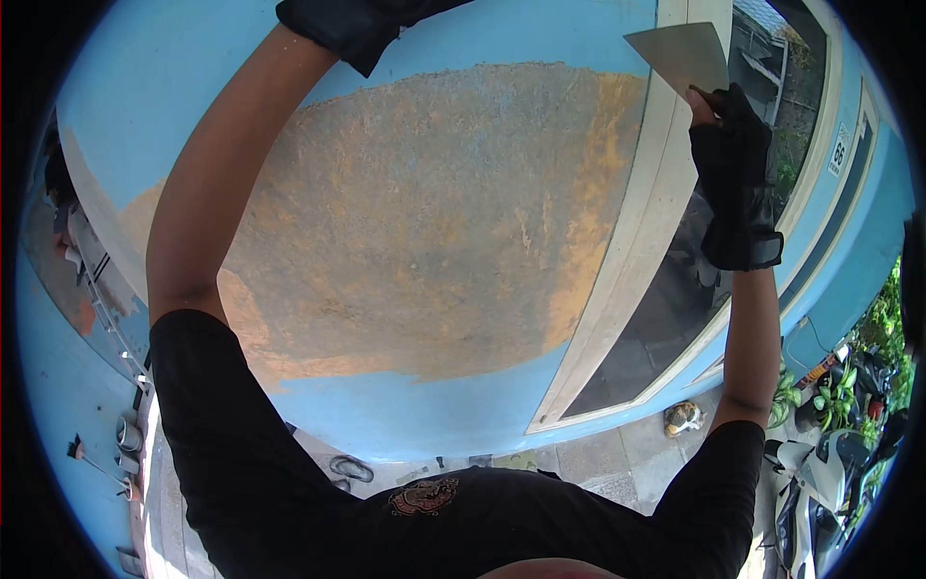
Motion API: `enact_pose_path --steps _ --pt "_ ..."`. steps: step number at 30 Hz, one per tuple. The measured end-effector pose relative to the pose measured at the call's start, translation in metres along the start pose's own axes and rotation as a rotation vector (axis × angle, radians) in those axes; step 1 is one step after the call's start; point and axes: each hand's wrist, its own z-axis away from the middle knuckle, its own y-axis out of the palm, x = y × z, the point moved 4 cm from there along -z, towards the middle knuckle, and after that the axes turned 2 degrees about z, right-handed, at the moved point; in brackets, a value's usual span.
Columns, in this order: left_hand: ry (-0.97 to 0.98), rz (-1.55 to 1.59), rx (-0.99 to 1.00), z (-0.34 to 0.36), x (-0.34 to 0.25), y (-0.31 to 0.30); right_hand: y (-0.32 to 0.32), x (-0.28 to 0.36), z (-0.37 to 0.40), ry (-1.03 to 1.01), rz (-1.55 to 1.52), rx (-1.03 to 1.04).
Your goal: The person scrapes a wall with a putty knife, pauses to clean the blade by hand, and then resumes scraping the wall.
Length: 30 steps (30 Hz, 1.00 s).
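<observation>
My right hand [733,135], in a black fingerless glove, is raised at the upper right and grips a putty knife [685,58]. Its broad metal blade points up and left, in front of the cream door frame [627,251]. My left hand [347,21], also black-gloved, is high against the blue wall [492,29]; the top edge of the view cuts it off, so its fingers do not show clearly. Between my arms lies a large rough patch [424,222] of bare grey and orange wall, with blue paint above and below it.
A ladder [111,318] stands at the left, with a person [63,207] partly visible behind it. Below are sandals [351,470] and a cat [683,418] on the paving. A motorbike [815,482] and potted plants [837,400] are at the right.
</observation>
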Motion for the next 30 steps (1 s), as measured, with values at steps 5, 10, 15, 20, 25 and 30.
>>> enact_pose_path --steps 5,10,15,20,25,30 --pt "-0.028 -0.416 0.175 0.030 -0.026 0.019 -0.020 -0.030 0.006 0.118 -0.053 0.004" --pt "0.138 0.107 0.638 0.070 -0.118 0.065 -0.029 -0.049 0.013 0.188 -0.154 0.005" --pt "0.148 0.405 0.625 0.081 -0.210 0.042 -0.018 -0.035 0.025 -0.038 -0.108 0.024" --pt "0.144 0.445 0.618 0.114 -0.258 0.002 -0.019 -0.023 -0.022 -0.429 0.148 0.027" --pt "0.128 0.456 0.609 0.182 -0.279 -0.025 -0.011 0.002 -0.047 -0.601 0.473 0.163" --pt "-0.070 0.533 0.590 0.246 -0.256 -0.037 0.022 0.056 -0.073 -0.825 0.588 0.067"
